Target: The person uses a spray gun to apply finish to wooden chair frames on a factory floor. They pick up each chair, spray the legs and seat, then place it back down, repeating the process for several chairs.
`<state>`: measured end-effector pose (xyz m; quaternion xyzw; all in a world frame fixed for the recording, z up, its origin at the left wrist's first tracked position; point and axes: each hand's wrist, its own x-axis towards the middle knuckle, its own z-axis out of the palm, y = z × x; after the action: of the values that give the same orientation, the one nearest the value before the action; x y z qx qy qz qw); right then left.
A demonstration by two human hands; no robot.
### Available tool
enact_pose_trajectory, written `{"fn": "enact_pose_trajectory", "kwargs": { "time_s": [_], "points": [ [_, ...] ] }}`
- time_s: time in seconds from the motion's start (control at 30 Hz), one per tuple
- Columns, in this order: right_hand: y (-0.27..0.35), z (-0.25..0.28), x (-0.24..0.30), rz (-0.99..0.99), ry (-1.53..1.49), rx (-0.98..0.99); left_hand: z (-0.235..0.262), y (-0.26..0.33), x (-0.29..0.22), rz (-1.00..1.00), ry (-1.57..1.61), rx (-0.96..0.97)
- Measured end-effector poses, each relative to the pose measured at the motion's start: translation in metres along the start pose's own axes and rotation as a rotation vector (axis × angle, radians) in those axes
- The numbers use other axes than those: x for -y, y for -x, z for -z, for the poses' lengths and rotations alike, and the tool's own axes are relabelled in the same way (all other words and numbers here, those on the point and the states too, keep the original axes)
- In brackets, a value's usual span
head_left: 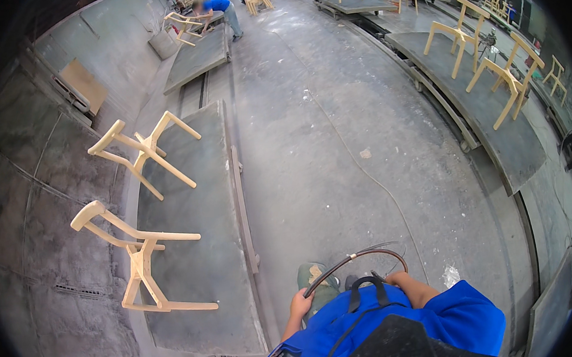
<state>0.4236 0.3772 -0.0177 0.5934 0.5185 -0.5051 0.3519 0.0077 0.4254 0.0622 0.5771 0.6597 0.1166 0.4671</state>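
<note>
A dark hose (345, 260) arcs in front of my body, with a pale band of tape near its top. My left hand (300, 303) is closed around its lower left end. At the other end, my right hand (396, 278) is closed on the hose close to my waist, its fingers partly hidden. To my left, two pale wooden chair frames without seats, a nearer one (142, 258) and a farther one (144, 147), lie tipped over on a low grey platform (207, 330). Neither hand touches them.
A thin cable (365, 169) runs along the concrete floor (297, 144) ahead. Across the aisle, a long platform (480, 108) carries more chair frames (458, 34). Far left, a person in blue (218, 7) bends over a chair (184, 28). A grey wall (113, 34) stands behind.
</note>
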Motion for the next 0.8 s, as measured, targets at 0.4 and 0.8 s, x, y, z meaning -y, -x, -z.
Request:
{"fn": "enact_pose_trajectory", "kwargs": {
  "time_s": [0.4, 0.8],
  "points": [
    [-0.018, 0.033, 0.001, 0.033, 0.200, -0.036, -0.009, -0.001, 0.010, 0.057, 0.047, -0.094],
    [-0.013, 0.057, 0.004, 0.008, 0.094, -0.066, 0.002, -0.031, -0.015, -0.001, 0.017, -0.083]
  ]
}}
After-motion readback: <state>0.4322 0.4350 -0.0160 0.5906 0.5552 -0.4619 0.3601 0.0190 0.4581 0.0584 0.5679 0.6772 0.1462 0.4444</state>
